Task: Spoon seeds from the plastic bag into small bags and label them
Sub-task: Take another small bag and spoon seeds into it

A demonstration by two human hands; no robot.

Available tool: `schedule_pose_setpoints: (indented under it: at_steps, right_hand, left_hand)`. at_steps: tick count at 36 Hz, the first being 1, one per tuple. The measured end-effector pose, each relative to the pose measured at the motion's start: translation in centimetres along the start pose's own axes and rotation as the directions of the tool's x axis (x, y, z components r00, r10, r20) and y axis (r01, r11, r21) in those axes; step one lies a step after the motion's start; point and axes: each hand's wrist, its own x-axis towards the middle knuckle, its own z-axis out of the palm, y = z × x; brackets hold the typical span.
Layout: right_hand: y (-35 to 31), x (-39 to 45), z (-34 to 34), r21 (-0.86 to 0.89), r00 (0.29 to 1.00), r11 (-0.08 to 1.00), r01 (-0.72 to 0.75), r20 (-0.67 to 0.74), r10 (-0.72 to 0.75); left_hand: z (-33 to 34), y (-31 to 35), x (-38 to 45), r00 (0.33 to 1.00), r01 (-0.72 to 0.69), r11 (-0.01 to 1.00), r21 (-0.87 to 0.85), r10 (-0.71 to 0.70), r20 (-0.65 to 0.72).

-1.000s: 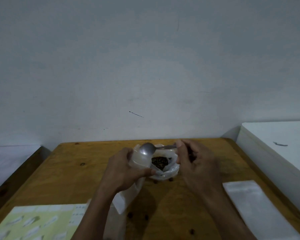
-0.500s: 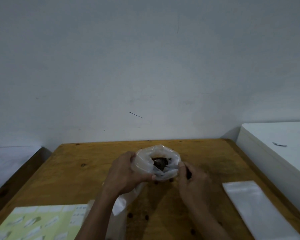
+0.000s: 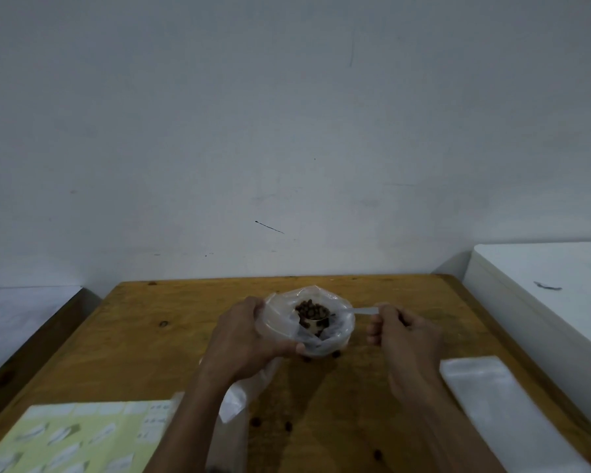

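Seeds [image 3: 310, 309] are heaping in the bowl of a spoon [image 3: 316, 317] that is lying across the mouth of the plastic bag [image 3: 338, 331], its long axis running left to right, handle pointing right. More are sitting inside the bag, which is standing mid-tabletop [image 3: 171, 336]. Of the hands, the left hand [image 3: 244, 339] is gripping the bag's near-left rim and the right hand [image 3: 401, 331] is pinching the handle's end. A small bag [image 3: 492, 401] is lying flat at right, a label sheet [image 3: 79, 435] at near left, loose seeds scattering between
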Motion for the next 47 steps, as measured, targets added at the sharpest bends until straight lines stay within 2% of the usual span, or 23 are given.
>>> schedule_pose_setpoints:
  at_steps: [6,8,10,12,13,15,20,24,26,28,31,33,34,36,40,43,47]
  right_hand:
    - [-2.7,-0.8,-0.2,0.029,0.992,0.995,0.099,0.073,-0.100]
    - [-3.3,-1.6,0.0,-0.013,0.974,0.981,0.192,0.121,-0.189]
    - [-3.5,-2.5,0.3,-0.106,0.923,0.934,0.340,0.230,-0.310]
    - [-3.3,-3.2,0.4,-0.183,0.833,0.844,0.504,0.360,-0.420]
    - [-3.1,-3.4,0.5,-0.200,0.782,0.784,0.588,0.390,-0.487]
    - [-2.8,-3.4,0.5,-0.203,0.689,0.668,0.716,0.360,-0.629]
    - [-1.7,-1.9,0.2,-0.288,0.568,0.504,0.814,0.216,-0.794]
    - [0.8,-0.9,0.2,-0.436,0.513,0.364,0.823,0.295,-0.806]
    - [2.4,-0.9,0.3,-0.466,0.525,0.342,0.816,0.351,-0.775]
    - [3.5,-1.1,0.5,-0.472,0.584,0.395,0.788,0.374,-0.720]
    - [4.0,-1.5,0.8,-0.507,0.787,0.613,0.605,0.263,-0.559]
    - [3.8,-1.9,1.2,-0.463,0.928,0.804,0.373,0.182,-0.326]
    - [3.7,-2.0,1.3,-0.408,0.964,0.874,0.262,0.155,-0.217]
    - [3.4,-2.1,1.7,-0.301,0.991,0.948,0.107,0.115,-0.075]
    - [2.9,-1.8,2.0,-0.120,0.994,0.990,-0.075,0.065,0.083]
    - [2.6,-1.2,1.6,-0.023,0.988,0.990,-0.140,0.060,0.141]
    - [2.0,-0.4,0.8,0.011,0.991,0.992,-0.128,0.044,0.128]
  left_hand:
    - [0.3,0.0,0.2,1.000,0.013,0.999,0.036,-0.014,0.024]
    - [0.4,0.1,0.2,1.000,0.013,1.000,0.029,-0.014,0.024]
    - [0.5,0.3,0.3,1.000,0.019,1.000,0.021,-0.019,0.004]
    - [0.6,0.4,0.2,0.999,0.024,0.999,0.023,-0.023,-0.022]
    - [0.6,0.4,0.2,0.999,0.024,1.000,0.018,-0.024,-0.030]
    - [0.4,0.3,0.1,0.999,0.023,1.000,-0.006,-0.023,-0.043]
    - [0.2,-0.1,0.1,0.998,0.037,0.999,-0.032,-0.039,-0.055]
    - [0.3,-0.2,0.3,0.998,0.044,0.998,-0.046,-0.046,-0.033]
    - [0.4,-0.3,0.4,0.999,0.045,0.997,-0.058,-0.047,-0.023]
    - [0.6,-0.3,0.4,0.999,0.042,0.998,-0.051,-0.043,-0.009]
    - [0.8,-0.4,0.4,1.000,0.028,0.999,-0.042,-0.028,0.015]
    - [1.0,-0.4,0.4,1.000,0.023,0.999,-0.048,-0.022,0.020]
    - [1.1,-0.5,0.4,1.000,0.021,0.998,-0.052,-0.020,0.020]
    - [1.2,-0.6,0.5,1.000,0.018,0.998,-0.059,-0.017,0.023]
    - [1.3,-0.8,0.6,1.000,0.025,0.998,-0.061,-0.024,0.019]
    - [1.2,-1.0,0.6,1.000,0.020,0.998,-0.062,-0.019,0.010]
    - [1.1,-1.0,0.5,1.000,0.012,0.998,-0.067,-0.012,0.000]
